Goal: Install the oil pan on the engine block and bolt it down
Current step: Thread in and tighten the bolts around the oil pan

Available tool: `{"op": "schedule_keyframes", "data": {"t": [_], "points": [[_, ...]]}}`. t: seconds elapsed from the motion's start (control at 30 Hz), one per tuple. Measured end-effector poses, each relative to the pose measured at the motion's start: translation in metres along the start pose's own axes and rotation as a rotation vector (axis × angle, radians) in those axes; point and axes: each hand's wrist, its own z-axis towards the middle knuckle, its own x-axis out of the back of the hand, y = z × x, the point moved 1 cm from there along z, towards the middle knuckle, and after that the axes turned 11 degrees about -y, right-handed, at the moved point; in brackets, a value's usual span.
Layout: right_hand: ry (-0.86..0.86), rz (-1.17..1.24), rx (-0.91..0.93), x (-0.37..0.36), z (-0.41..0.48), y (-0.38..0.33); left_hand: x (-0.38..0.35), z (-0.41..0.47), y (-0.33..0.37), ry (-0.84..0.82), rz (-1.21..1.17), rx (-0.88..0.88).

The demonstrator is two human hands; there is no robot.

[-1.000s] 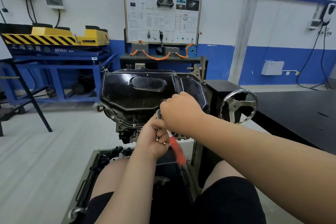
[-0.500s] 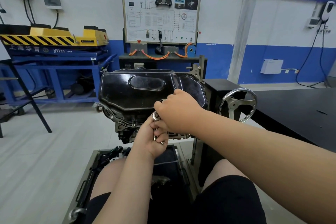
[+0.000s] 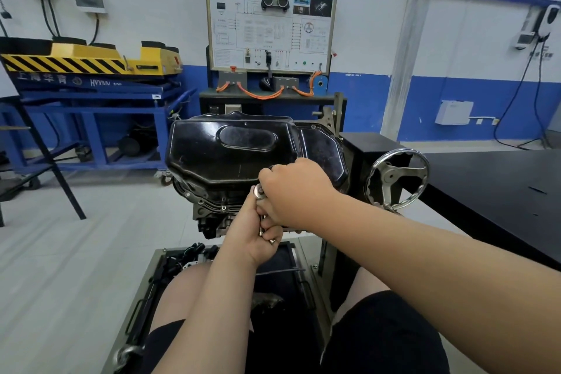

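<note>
Gone from view is the red handle that showed under my fists. My right hand [image 3: 296, 191] curls round a shiny tool head [image 3: 259, 191] at the near edge of the pan [image 3: 230, 155], seated on the block [image 3: 211, 217]; my left hand [image 3: 252, 237], just below, clutches bolts [image 3: 271, 240]. Pan runs left-right; right hand is nearer.

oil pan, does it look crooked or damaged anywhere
Nothing stands out. The oil pan sits squarely on the engine block, its near flange flat and undented where visible. The right hand and the left hand, which holds bolts, hide the flange's middle stretch.
</note>
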Motion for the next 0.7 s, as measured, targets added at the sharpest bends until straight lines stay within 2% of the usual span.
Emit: {"op": "schedule_keyframes", "data": {"t": [0.17, 0.27, 0.33, 0.4, 0.7], "points": [[0.000, 0.059, -0.020, 0.001, 0.005, -0.004, 0.001, 0.002, 0.002, -0.013, 0.051, -0.014], [0.049, -0.065, 0.161, 0.002, 0.009, 0.002, 0.002, 0.002, 0.002, -0.077, -0.021, -0.036], [0.144, -0.217, 0.308, 0.003, 0.011, 0.010, 0.002, 0.002, 0.001, -0.075, -0.034, -0.027], [0.165, -0.282, 0.370, 0.006, 0.013, 0.014, 0.002, 0.003, 0.001, -0.057, -0.043, -0.031], [0.100, -0.276, 0.284, 0.016, 0.006, 0.006, 0.001, 0.000, -0.002, -0.019, -0.056, -0.023]]}}
